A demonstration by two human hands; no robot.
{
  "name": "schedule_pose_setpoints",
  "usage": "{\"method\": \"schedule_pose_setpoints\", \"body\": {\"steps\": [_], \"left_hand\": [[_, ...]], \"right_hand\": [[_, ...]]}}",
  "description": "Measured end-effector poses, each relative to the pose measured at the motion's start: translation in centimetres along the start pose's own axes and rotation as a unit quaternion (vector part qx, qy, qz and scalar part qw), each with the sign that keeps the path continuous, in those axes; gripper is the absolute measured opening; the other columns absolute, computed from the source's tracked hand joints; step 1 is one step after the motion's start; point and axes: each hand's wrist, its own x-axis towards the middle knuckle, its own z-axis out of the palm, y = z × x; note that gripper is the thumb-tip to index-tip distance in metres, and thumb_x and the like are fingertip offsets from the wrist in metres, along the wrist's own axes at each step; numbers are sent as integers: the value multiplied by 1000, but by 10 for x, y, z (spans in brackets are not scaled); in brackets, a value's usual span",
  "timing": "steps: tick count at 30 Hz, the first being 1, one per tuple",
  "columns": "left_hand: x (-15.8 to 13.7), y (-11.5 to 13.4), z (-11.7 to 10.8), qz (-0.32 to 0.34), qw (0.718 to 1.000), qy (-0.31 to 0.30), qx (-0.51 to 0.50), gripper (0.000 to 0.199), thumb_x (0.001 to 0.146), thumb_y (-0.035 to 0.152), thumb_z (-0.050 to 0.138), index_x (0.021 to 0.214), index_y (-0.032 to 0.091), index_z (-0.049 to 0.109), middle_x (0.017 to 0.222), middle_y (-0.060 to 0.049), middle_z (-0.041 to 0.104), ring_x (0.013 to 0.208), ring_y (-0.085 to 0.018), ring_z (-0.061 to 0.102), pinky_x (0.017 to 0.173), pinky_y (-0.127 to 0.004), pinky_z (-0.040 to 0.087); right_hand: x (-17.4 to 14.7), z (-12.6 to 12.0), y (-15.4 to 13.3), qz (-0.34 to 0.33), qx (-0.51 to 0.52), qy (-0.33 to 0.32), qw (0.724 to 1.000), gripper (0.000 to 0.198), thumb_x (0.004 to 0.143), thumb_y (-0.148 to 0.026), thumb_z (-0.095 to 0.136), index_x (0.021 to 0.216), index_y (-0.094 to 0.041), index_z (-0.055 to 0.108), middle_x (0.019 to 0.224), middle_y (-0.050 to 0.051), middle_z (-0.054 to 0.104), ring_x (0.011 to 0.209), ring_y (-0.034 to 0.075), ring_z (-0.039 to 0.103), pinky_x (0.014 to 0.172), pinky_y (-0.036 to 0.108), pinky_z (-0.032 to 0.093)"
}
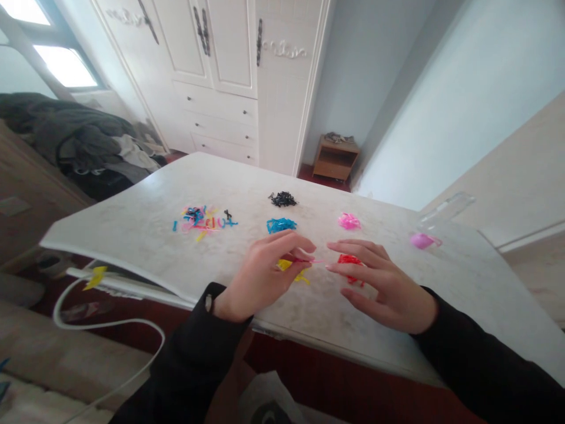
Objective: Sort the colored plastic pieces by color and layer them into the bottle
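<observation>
My left hand [267, 271] is closed in a pinch on a thin pink rubber band [318, 261], whose free end points toward my right hand. My right hand [384, 285] has its fingers apart and holds nothing that I can see; its fingertips are close to the band's end. Beneath it lies a pile of red bands [351, 265], partly covered by the fingers. A yellow pile [302, 275] shows under my left hand. Just beyond are a blue pile [281, 225], a black pile [283, 199] and a pink pile [349, 221].
Mixed coloured bands [203, 222] are scattered on the left of the white table [145, 194]. A pink-purple pouch-like item [424, 240] and a clear plastic container [448, 211] sit at the right. A white cable [145, 324] hangs by the near left edge.
</observation>
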Motion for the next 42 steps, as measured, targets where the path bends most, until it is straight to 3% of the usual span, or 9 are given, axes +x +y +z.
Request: {"method": "schedule_pose_setpoints", "body": {"steps": [8,13,17,20,24,28,32,36,42], "left_hand": [[-1,0,0,67,995,-16,75,22,88,0,66,96,20,68,92,-1,73,85,-12,72,74,-20,59],[-7,-3,2,70,993,-29,89,18,92,5,65,100,21,68,95,-2,73,87,-13,72,75,-21,59],[-12,-6,3,67,993,-12,96,16,93,8,66,100,22,68,94,-2,73,85,-12,71,77,-22,60],[-14,-7,3,48,996,20,72,14,93,9,67,99,22,69,96,-2,74,84,-13,72,76,-22,62],[-15,-8,4,22,998,35,37,16,91,7,67,98,21,68,97,-1,72,84,-11,72,77,-19,64],[-15,-6,4,8,999,23,31,16,91,7,68,99,21,67,99,-1,72,85,-11,73,76,-18,64],[-17,-7,7,-13,999,32,-2,21,90,6,68,104,21,66,102,-2,71,86,-11,74,75,-18,64],[-18,-10,12,-23,997,36,-57,43,87,2,69,121,26,62,106,-1,70,85,-9,74,75,-16,64],[-19,-10,13,-30,998,-2,-64,51,87,-1,66,128,28,58,114,-1,68,88,-9,75,80,-18,64]], "right_hand": [[-1,2,-1,-36,10,-36,999,45,96,-28,64,141,-27,61,148,11,63,138,31,55,109,49,48],[1,3,-2,-43,22,-31,998,50,97,-28,63,146,-27,58,137,11,70,132,30,60,107,47,50],[2,2,0,-46,26,-16,998,43,96,-27,63,139,-27,63,130,9,74,125,29,64,104,46,50],[3,2,20,19,7,40,999,34,96,-25,61,130,-28,67,127,8,75,119,29,66,103,49,49],[1,5,67,141,-42,120,982,31,96,-29,60,126,-23,68,131,12,72,121,32,64,106,57,46],[-3,14,101,179,-45,117,976,32,94,-34,61,121,-20,70,127,14,72,119,33,65,106,60,46],[-1,17,97,191,-49,107,975,28,94,-35,62,116,-21,72,128,13,71,121,34,63,107,62,45],[8,7,62,117,-29,118,986,22,97,-28,60,116,-25,70,127,11,72,122,31,63,108,57,44],[12,2,6,-93,9,14,996,34,94,-24,67,128,-26,67,138,10,69,132,30,55,107,49,44]]}}
